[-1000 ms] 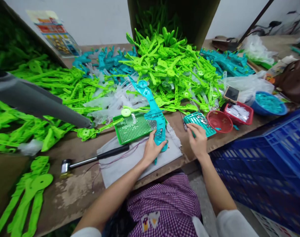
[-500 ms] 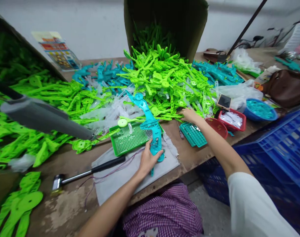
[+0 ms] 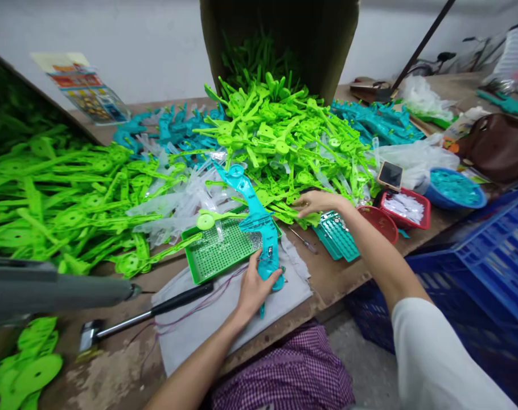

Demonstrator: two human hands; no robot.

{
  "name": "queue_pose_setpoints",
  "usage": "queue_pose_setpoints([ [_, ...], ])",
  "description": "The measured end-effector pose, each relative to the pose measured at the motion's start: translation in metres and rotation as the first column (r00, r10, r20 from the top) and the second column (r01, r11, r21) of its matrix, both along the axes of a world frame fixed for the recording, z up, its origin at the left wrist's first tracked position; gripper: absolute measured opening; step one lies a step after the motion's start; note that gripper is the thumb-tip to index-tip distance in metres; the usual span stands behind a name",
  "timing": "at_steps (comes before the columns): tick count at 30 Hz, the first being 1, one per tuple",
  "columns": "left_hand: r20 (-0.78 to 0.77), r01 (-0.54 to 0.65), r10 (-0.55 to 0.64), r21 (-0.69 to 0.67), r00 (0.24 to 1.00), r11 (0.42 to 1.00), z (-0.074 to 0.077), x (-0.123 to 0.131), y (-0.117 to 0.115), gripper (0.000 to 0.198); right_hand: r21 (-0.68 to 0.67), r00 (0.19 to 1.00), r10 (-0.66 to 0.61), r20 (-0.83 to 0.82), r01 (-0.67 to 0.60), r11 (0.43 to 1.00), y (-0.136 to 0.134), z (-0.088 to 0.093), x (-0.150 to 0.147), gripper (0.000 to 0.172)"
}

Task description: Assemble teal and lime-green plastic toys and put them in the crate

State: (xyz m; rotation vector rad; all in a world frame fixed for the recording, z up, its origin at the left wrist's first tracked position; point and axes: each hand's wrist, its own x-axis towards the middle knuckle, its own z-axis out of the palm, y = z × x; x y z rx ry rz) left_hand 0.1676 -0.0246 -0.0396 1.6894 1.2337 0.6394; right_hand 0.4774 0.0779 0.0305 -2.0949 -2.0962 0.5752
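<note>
A long teal plastic part (image 3: 259, 219) lies slanted over the green perforated tray (image 3: 193, 263). Around its lower end, my left hand (image 3: 254, 287) is closed, with the thumb on the near right side. Thin purple-red wires (image 3: 212, 293) run leftward from near this end. My right hand (image 3: 321, 202) hovers at the front edge of the heap of lime-green plastic parts (image 3: 280, 131), fingers stretched left and slightly apart. Nothing shows between them. Just below that hand are teal slotted trays (image 3: 336, 236) with small shiny pieces and a thin screwdriver (image 3: 304, 240).
A hammer (image 3: 148, 316) lies partly on a grey cloth (image 3: 186, 341). At left, a grey tool (image 3: 58, 290) with a thin metal tip juts in. Red bowl (image 3: 376, 223), red basket (image 3: 425, 213), phone (image 3: 390, 175) and blue bowl (image 3: 481, 199) stand right. Blue crates (image 3: 476, 256) flank the table.
My right hand has moved left along the heap's front edge, its fingers now further extended. My left hand keeps its hold on the teal part. The grey tool has swung down and left.
</note>
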Motion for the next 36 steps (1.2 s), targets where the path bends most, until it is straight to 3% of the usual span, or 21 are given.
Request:
queue_pose_setpoints([
  [4,0.01,0.012,-0.012,0.018,1.0,1.0,0.002,0.0,0.0,0.069,0.012,0.964,-0.194,0.182,0.195,0.981,-0.009,-0.005,0.005,0.03],
  [8,0.02,0.009,-0.01,0.026,1.0,1.0,0.001,0.0,0.0,0.07,0.025,0.929,-0.278,0.243,0.281,0.959,-0.009,-0.018,-0.001,0.024],
  [12,0.075,0.014,-0.016,0.017,0.997,1.0,-0.002,0.0,-0.001,0.071,0.065,0.91,-0.33,0.25,0.324,0.944,-0.017,-0.006,-0.01,0.028],
  [15,0.115,0.023,-0.024,0.006,0.993,1.0,-0.002,0.0,-0.002,0.07,0.178,0.949,-0.308,0.073,0.291,0.94,-0.044,0.012,-0.037,0.028],
  [17,0.113,0.029,-0.031,0.014,0.993,0.999,0.0,0.0,-0.002,0.07,0.217,0.947,-0.157,-0.281,0.222,0.95,-0.071,0.015,-0.069,0.027],
  [18,0.104,0.031,-0.033,0.023,0.994,0.999,0.001,0.0,-0.002,0.07,0.149,0.875,-0.11,-0.472,0.202,0.968,-0.084,0.012,-0.086,0.029],
  [20,0.085,0.023,-0.027,0.042,0.996,0.999,0.002,0.001,-0.003,0.068,-0.116,0.652,-0.196,-0.732,0.165,0.979,-0.104,0.0,-0.117,0.037],
  [22,0.081,0.016,-0.021,0.064,0.996,0.998,0.002,0.001,-0.004,0.067,-0.297,0.474,-0.345,-0.81,0.176,0.939,-0.114,-0.013,-0.137,0.042],
  [25,0.081,0.017,-0.023,0.078,0.996,0.997,0.003,0.002,-0.006,0.067,-0.408,0.351,-0.447,-0.823,0.184,0.894,-0.114,-0.022,-0.146,0.046],
  [32,0.049,0.026,-0.03,0.069,0.998,0.997,0.004,0.003,-0.008,0.064,-0.527,0.314,-0.549,-0.774,0.162,0.835,-0.102,-0.018,-0.145,0.044],
  [34,0.03,0.023,-0.025,0.081,0.999,0.996,0.004,0.003,-0.008,0.062,-0.503,0.372,-0.531,-0.761,0.179,0.846,-0.099,-0.023,-0.144,0.044],
  [36,0.022,0.02,-0.022,0.089,1.0,0.996,0.003,0.003,-0.008,0.062,-0.432,0.479,-0.486,-0.731,0.227,0.873,-0.1,-0.03,-0.142,0.045],
])
